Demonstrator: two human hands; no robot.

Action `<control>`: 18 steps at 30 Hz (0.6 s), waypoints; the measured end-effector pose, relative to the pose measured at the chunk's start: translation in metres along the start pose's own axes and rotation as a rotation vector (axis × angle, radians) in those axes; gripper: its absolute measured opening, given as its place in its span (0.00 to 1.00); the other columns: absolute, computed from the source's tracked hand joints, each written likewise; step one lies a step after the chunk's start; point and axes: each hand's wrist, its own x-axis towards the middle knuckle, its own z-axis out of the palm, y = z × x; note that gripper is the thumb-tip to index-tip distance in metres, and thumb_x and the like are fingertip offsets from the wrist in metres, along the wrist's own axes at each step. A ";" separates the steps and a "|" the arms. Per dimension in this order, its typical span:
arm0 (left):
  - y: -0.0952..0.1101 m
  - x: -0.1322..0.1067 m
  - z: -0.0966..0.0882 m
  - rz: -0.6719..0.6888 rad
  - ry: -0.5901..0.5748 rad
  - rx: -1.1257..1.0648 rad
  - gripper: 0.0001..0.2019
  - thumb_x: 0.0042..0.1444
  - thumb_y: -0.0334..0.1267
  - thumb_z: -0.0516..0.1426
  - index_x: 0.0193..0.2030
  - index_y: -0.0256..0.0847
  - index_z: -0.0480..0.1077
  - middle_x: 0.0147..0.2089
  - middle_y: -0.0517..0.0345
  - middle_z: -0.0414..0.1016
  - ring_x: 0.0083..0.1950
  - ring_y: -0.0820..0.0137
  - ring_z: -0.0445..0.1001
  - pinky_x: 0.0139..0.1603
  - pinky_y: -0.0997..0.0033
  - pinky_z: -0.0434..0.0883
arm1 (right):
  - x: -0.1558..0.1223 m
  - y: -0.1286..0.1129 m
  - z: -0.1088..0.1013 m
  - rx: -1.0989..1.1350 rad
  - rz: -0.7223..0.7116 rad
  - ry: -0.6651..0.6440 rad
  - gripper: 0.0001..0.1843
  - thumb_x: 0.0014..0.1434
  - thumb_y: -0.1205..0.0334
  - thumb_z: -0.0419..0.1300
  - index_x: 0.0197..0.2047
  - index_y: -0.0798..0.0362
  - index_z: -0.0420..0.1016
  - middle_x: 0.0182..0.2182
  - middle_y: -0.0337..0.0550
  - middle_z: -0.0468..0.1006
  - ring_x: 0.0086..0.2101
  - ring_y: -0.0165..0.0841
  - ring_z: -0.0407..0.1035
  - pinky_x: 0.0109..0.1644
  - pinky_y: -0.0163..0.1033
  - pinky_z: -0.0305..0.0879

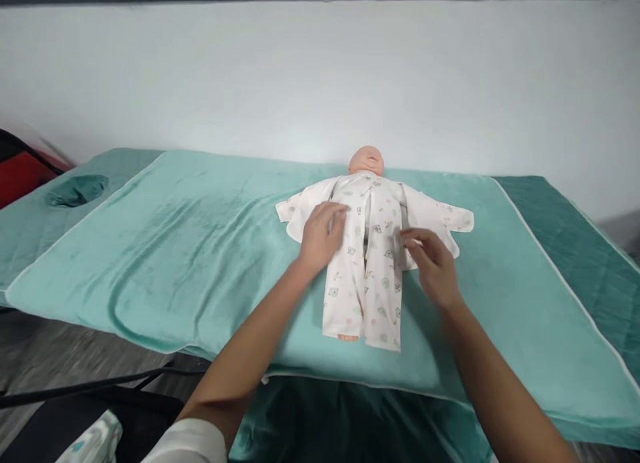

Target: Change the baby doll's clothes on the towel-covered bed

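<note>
Resting left hand [323, 236], fingers [337, 213] loosely spread, on romper [370, 283] of doll [367, 161] lying face-up on towel [200, 249]; right hand [434, 266] touching romper's edge, grip too blurred to tell. Likely best: keeping cloth flat, centred.

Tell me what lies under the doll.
The doll lies on a teal towel spread over a darker padded table. The patch directly beneath is hidden by its romper.

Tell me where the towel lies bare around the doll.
Bare towel lies left of the doll and right of it to the piped edge; a narrow strip below its feet. Crowded at the doll, under left hand and right hand.
</note>
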 end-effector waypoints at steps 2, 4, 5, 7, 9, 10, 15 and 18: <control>-0.023 0.041 0.013 -0.025 0.031 -0.002 0.10 0.66 0.35 0.52 0.47 0.40 0.74 0.49 0.53 0.78 0.53 0.66 0.74 0.58 0.62 0.70 | 0.041 0.003 0.016 0.019 0.017 0.105 0.10 0.66 0.54 0.59 0.46 0.49 0.75 0.47 0.46 0.78 0.45 0.37 0.72 0.49 0.43 0.70; -0.045 0.081 0.025 -0.105 0.041 -0.008 0.10 0.65 0.34 0.53 0.47 0.39 0.75 0.51 0.52 0.78 0.54 0.66 0.74 0.59 0.62 0.69 | 0.087 0.010 0.029 0.007 0.001 0.177 0.11 0.63 0.56 0.60 0.47 0.50 0.76 0.49 0.46 0.78 0.47 0.38 0.72 0.53 0.46 0.70; -0.055 0.099 0.031 -0.167 0.027 0.001 0.10 0.63 0.34 0.53 0.46 0.39 0.75 0.51 0.51 0.78 0.54 0.65 0.73 0.59 0.62 0.68 | 0.110 0.014 0.035 -0.023 -0.012 0.201 0.10 0.62 0.57 0.60 0.46 0.50 0.76 0.48 0.45 0.78 0.49 0.38 0.72 0.55 0.47 0.69; -0.071 0.129 0.038 -0.270 -0.065 -0.021 0.08 0.62 0.34 0.54 0.41 0.38 0.75 0.48 0.51 0.79 0.50 0.65 0.74 0.58 0.62 0.68 | 0.152 0.025 0.042 -0.093 -0.023 0.191 0.09 0.59 0.58 0.61 0.43 0.50 0.76 0.47 0.44 0.78 0.50 0.38 0.71 0.58 0.47 0.67; -0.082 0.148 0.039 -0.318 -0.223 -0.089 0.08 0.61 0.39 0.56 0.38 0.38 0.75 0.44 0.53 0.78 0.47 0.66 0.74 0.55 0.63 0.69 | 0.184 0.036 0.044 -0.134 0.002 0.080 0.10 0.58 0.55 0.62 0.40 0.51 0.76 0.44 0.43 0.79 0.48 0.38 0.71 0.59 0.48 0.65; -0.085 0.153 0.037 -0.319 -0.304 -0.130 0.10 0.61 0.42 0.57 0.38 0.38 0.74 0.43 0.54 0.78 0.46 0.66 0.74 0.54 0.63 0.69 | 0.195 0.041 0.043 -0.133 0.021 0.009 0.11 0.58 0.53 0.63 0.39 0.51 0.75 0.44 0.43 0.79 0.47 0.38 0.71 0.59 0.48 0.64; -0.096 0.160 0.025 -0.278 -0.549 -0.263 0.15 0.59 0.52 0.59 0.37 0.41 0.71 0.57 0.53 0.71 0.58 0.64 0.70 0.57 0.65 0.66 | 0.211 0.050 0.028 -0.072 0.085 -0.285 0.18 0.57 0.46 0.66 0.34 0.51 0.68 0.53 0.43 0.75 0.51 0.38 0.68 0.57 0.44 0.60; -0.100 0.160 0.026 -0.287 -0.564 -0.294 0.15 0.59 0.51 0.59 0.34 0.41 0.69 0.53 0.54 0.71 0.56 0.65 0.69 0.55 0.67 0.66 | 0.212 0.051 0.023 -0.094 0.053 -0.376 0.19 0.60 0.46 0.64 0.30 0.52 0.66 0.53 0.43 0.73 0.54 0.39 0.66 0.57 0.43 0.58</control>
